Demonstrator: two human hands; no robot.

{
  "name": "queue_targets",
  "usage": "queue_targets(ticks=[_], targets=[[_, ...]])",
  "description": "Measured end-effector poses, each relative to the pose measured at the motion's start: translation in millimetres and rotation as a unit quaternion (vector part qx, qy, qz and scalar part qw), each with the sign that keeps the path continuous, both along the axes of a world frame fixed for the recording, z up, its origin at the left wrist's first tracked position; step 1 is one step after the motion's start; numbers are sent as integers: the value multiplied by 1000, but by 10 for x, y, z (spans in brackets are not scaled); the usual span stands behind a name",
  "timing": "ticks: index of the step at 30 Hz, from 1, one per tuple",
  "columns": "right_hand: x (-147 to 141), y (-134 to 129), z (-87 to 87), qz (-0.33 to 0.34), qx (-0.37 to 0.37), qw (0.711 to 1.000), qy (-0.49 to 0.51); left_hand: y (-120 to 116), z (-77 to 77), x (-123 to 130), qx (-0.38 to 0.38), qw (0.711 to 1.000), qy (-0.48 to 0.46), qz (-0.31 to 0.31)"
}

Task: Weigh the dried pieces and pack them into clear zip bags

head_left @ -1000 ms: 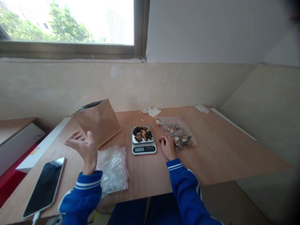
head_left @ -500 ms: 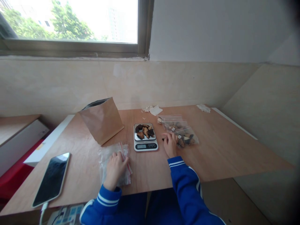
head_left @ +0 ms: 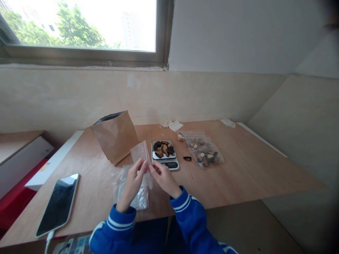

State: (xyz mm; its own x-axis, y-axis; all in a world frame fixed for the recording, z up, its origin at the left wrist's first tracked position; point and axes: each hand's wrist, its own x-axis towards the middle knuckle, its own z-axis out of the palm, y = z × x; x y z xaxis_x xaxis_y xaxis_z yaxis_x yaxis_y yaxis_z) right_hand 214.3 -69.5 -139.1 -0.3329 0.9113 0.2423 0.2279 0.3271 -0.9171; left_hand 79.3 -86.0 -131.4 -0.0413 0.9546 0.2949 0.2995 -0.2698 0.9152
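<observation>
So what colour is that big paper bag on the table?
Plain light brown, seen in the head view.

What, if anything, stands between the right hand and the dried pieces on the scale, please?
Nothing visible blocks the right hand from the dried pieces: they lie uncovered on the scale, and the raised clear bag is left of it.

Sleeves [head_left: 190, 211]: blue; 2 white stripes per cuff. Zip bag [head_left: 138, 151]: clear, red line. Scale [head_left: 173, 160]: white, black panel. Slices [head_left: 164, 148]: tan, dark brown, near-black. Filled bags [head_left: 208, 157]: clear, white labels. Paper bag [head_left: 116, 139]: plain brown, dark inside. Phone [head_left: 58, 204]: black screen, pale rim. Cable [head_left: 49, 237]: white. Tabletop [head_left: 246, 169]: light reddish-brown, faint wood grain. Upper wall [head_left: 233, 35]: grey. Lower wall [head_left: 193, 93]: mottled beige.
</observation>
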Motion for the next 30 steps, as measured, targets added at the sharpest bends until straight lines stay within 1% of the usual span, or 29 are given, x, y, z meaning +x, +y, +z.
queue_targets(ticks=[1, 2, 4, 5, 6, 7, 9, 10, 12, 14, 16, 18, 20, 22, 25, 28, 30], targets=[[36, 48, 6, -18, 4, 1000, 0, 12, 26, -17, 12, 1000, -5, 11], [83, 98, 4, -49, 6, 999, 5, 26, 46, -34, 28, 999, -15, 38], [198, 206, -12, -128, -2, 991, 29, 67, 80, -67, 61, 991, -43, 113], [261, 262, -22, -154, -8, 987, 41, 95, 93, -79, 70, 986, -59, 141], [324, 317, -31, -163, -10, 985, 48, 126, 104, -87, 70, 983, -74, 154], [384, 373, -42, -158, -4, 986, 44, 161, 111, -90, 62, 983, -85, 152], [483, 482, -75, -163, 45, 986, 8, 238, 103, -76, 39, 984, -102, 139], [517, 536, -103, -186, 83, 979, -21, 280, 86, -60, 28, 983, -113, 144], [550, 639, -193, -251, 152, 952, -88, 365, 23, -17, 16, 976, -128, 173], [537, 729, -325, -288, 188, 926, -155, 454, -75, 30, 18, 971, -126, 204], [491, 798, -470, -293, 195, 911, -214, 538, -197, 66, 26, 969, -112, 219], [438, 838, -597, -294, 194, 901, -253, 605, -324, 83, 20, 971, -111, 209], [399, 855, -684, -299, 195, 896, -265, 641, -435, 85, 6, 974, -126, 186], [387, 859, -729, -301, 197, 896, -260, 644, -510, 83, 0, 976, -135, 169], [418, 862, -754, -305, 197, 901, -237, 611, -555, 92, 11, 975, -137, 174], [497, 872, -774, -309, 194, 908, -207, 580, -556, 110, 23, 973, -131, 186], [557, 874, -774, -303, 188, 917, -178, 570, -554, 114, 26, 973, -117, 196]])
